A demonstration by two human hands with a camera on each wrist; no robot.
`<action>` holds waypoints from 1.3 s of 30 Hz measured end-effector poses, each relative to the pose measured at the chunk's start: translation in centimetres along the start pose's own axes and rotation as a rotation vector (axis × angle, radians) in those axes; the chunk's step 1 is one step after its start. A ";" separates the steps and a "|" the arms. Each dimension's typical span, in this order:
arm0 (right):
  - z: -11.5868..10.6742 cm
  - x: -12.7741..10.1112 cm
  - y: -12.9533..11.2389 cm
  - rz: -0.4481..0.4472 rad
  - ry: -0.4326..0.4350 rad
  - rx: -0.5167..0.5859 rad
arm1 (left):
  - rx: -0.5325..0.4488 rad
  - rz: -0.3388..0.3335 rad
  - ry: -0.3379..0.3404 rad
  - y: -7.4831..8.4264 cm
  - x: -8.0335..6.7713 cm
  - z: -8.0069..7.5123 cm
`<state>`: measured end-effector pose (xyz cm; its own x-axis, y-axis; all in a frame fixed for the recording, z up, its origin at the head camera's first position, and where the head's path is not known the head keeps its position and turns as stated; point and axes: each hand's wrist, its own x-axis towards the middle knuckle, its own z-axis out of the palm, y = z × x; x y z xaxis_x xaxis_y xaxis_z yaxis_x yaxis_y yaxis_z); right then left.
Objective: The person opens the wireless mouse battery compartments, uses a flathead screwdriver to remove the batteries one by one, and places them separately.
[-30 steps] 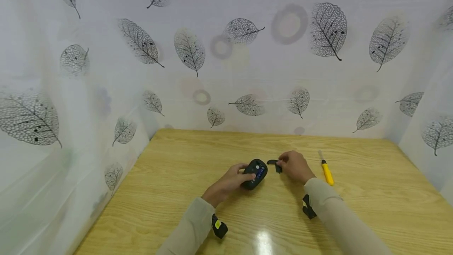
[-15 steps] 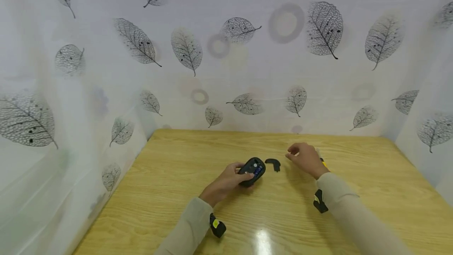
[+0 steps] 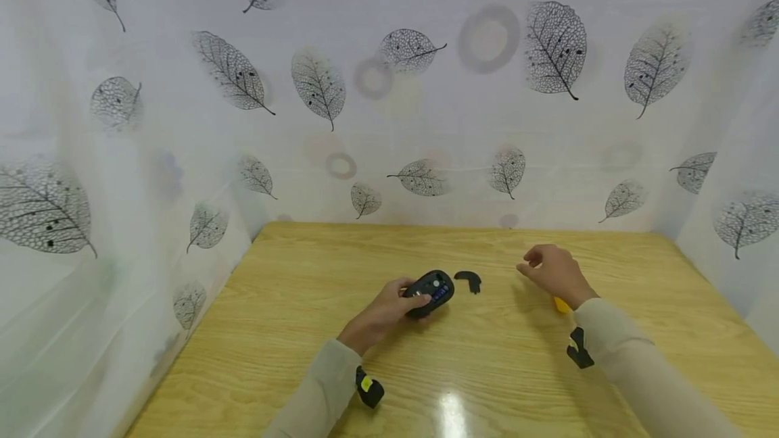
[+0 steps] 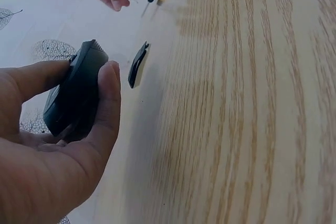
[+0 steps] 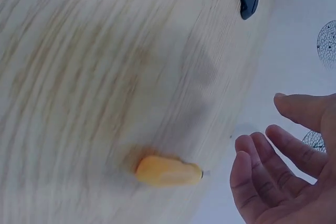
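Note:
My left hand [image 3: 386, 306] grips a black computer mouse [image 3: 446, 288], underside up, thumb across it. Blue batteries [image 3: 439, 293] show in its uncovered compartment. On the table just right of the mouse lies a curved black battery cover [image 3: 471, 278], touched by neither hand. Farther right, my right hand [image 3: 555, 273] hovers with fingers loosely bent and nothing between them. Below it lies a screwdriver, mostly hidden in the head view except for its yellow handle [image 3: 561, 305]. The left wrist view shows the screwdriver's thin metal shaft beyond the cover [image 4: 137, 65].
A wood-grain table [image 3: 316, 255] carries these things. Behind and beside it hangs a pale curtain [image 3: 426, 113] printed with leaves. Each wrist wears a black camera, such as the left wrist camera [image 3: 370, 389].
My right hand has let go of the battery cover, leaving it on the table, and has moved right to above the screwdriver. The left hand keeps holding the mouse, shifted slightly.

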<state>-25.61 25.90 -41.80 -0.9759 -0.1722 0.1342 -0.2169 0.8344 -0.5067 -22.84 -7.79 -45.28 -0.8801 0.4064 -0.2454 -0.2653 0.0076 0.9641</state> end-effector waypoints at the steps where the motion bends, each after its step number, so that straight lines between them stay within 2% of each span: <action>1: -0.1 -0.2 0.2 0.010 -0.004 -0.003 | -0.005 -0.001 -0.003 0.0 0.0 -0.1; 16: -1.2 -2.1 3.2 0.158 -0.040 -0.079 | -0.002 -0.001 0.020 -0.2 -0.2 -0.5; 22: -1.2 -2.7 3.8 0.210 -0.104 -0.093 | -0.002 -0.025 0.047 0.0 -0.1 -0.5; 39: -0.4 -3.8 4.0 0.224 -0.097 -0.060 | -0.005 -0.020 0.084 0.1 -0.1 -0.3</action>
<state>-22.74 30.08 -44.01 -0.9979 -0.0267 -0.0598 0.0040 0.8863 -0.4632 -22.85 -8.14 -45.20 -0.9045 0.3285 -0.2720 -0.2847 0.0100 0.9586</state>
